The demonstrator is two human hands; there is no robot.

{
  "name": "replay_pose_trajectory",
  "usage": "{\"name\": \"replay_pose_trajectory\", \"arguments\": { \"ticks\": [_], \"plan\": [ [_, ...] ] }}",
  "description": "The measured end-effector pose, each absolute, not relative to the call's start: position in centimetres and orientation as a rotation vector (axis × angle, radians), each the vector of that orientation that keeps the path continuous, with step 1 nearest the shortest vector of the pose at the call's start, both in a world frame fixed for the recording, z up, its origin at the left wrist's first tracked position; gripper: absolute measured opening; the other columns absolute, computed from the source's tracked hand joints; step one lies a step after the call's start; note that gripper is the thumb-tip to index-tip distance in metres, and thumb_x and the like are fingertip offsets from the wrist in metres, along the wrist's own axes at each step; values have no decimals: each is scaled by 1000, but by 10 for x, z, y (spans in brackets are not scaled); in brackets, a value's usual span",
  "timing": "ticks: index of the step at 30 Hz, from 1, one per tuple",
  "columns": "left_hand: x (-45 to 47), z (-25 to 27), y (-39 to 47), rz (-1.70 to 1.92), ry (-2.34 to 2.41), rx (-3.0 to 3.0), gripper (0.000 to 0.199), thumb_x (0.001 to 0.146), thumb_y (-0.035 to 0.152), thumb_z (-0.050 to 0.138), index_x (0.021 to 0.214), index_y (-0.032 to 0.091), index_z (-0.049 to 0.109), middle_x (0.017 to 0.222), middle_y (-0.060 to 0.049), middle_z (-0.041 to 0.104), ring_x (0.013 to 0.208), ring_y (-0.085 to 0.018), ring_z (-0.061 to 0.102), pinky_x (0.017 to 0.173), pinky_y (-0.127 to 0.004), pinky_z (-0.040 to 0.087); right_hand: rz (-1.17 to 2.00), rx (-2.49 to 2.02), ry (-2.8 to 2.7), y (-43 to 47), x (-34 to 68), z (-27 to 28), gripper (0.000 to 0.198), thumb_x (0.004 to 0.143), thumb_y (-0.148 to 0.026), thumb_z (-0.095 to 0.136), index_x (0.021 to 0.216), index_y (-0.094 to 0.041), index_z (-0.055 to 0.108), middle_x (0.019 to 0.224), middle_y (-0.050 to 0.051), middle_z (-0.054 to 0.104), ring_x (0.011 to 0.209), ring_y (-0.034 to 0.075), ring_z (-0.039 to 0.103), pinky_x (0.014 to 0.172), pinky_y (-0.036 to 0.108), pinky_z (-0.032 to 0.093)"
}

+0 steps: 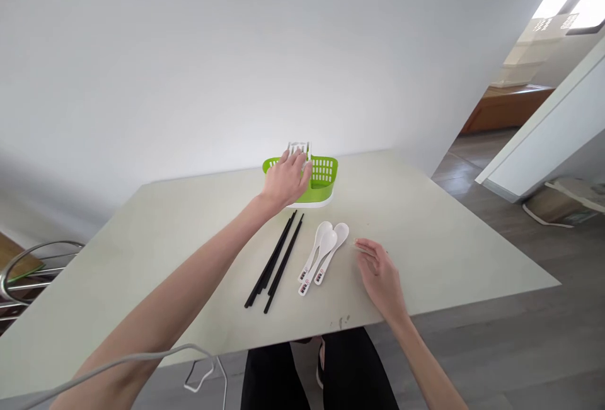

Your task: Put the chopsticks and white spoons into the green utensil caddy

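My left hand (286, 180) reaches over a green slotted cutlery basket (322, 191) with a white base. Its fingers are stretched and somewhat apart, against the white slotted back piece (299, 145), and the hand hides part of the basket's left half. In front of the basket lie several black chopsticks (283, 265), slanting toward me. Just right of them rest three white spoons (327, 244), overlapping, with printed labels on their handles. My right hand (380, 274) lies on the table to the right of the spoons, fingers loosely curved and apart, holding nothing.
The pale table (425, 240) stands against a white wall (236, 70). A grey cable (142, 357) crosses the lower left, over my left forearm. A metal-framed rack (33, 265) is beyond the table's left edge. A doorway opens at the right.
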State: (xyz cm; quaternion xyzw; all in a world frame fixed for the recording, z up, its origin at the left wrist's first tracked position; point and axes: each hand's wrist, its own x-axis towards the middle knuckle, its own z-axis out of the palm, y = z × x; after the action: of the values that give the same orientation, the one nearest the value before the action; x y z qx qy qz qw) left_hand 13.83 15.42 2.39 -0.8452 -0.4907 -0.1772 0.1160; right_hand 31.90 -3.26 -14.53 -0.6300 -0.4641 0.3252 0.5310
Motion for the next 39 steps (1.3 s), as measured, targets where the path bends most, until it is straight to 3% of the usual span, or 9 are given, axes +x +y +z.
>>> {"name": "replay_pose_trajectory", "arguments": {
  "ticks": [5,10,16,19,21,24,30,34,39],
  "plan": [
    [145,32,135,-479,-1445,-2500,47,111,39,35,142,16,62,155,-12,60,145,-32,50,109,-47,53,752,-1500,-1137,-33,319,-146,34,98,-41,55,126,-23,64,138,14,69,123,28,68,101,46,55],
    [146,34,130,-428,-1442,-2568,50,111,39,35,150,15,55,162,-12,52,152,-34,42,110,-50,53,750,-1488,-1142,-32,319,-148,33,98,-41,56,125,-23,64,137,14,69,122,28,68,102,46,55],
    [119,24,126,-693,-1203,-2669,47,108,35,41,152,19,50,164,-15,46,155,-32,38,121,-52,40,723,-1474,-1143,-30,319,-152,32,96,-39,58,123,-23,65,135,14,70,121,27,69,104,47,54],
    [90,4,106,-1062,-1227,-2571,36,107,31,43,137,19,58,143,-16,61,136,-27,56,116,-48,44,714,-1480,-1138,-29,318,-153,32,95,-38,58,122,-22,65,133,14,71,120,27,69,105,47,54],
    [66,-19,87,-1143,-1450,-2569,28,106,33,45,123,19,62,115,-12,67,108,-24,66,97,-42,54,712,-1490,-1135,-29,317,-154,32,95,-38,58,122,-22,66,132,14,71,120,27,69,106,48,54],
    [33,-59,55,-972,-1852,-2649,24,103,38,49,110,19,62,93,-5,62,79,-20,64,74,-36,55,714,-1503,-1136,-30,316,-154,33,96,-40,58,122,-22,66,133,14,71,121,28,68,106,49,54],
    [-2,-97,15,-635,-2002,-2616,24,102,44,51,105,21,59,92,-5,65,81,-24,65,77,-39,52,713,-1536,-1153,-33,314,-151,35,96,-45,59,123,-23,67,133,14,71,120,29,68,103,49,55],
    [-2,-90,5,-460,-2005,-2600,22,105,38,45,98,22,59,93,-6,68,85,-24,68,78,-38,51,705,-1556,-1155,-33,312,-151,35,97,-46,58,122,-24,67,132,13,72,118,29,68,103,48,55],
    [-4,-74,1,-152,-2119,-2532,23,108,30,41,104,20,62,104,-9,72,90,-24,71,78,-35,51,705,-1557,-1156,-34,313,-152,35,98,-47,58,122,-24,67,132,13,71,119,28,67,106,49,53]
  ]
}}
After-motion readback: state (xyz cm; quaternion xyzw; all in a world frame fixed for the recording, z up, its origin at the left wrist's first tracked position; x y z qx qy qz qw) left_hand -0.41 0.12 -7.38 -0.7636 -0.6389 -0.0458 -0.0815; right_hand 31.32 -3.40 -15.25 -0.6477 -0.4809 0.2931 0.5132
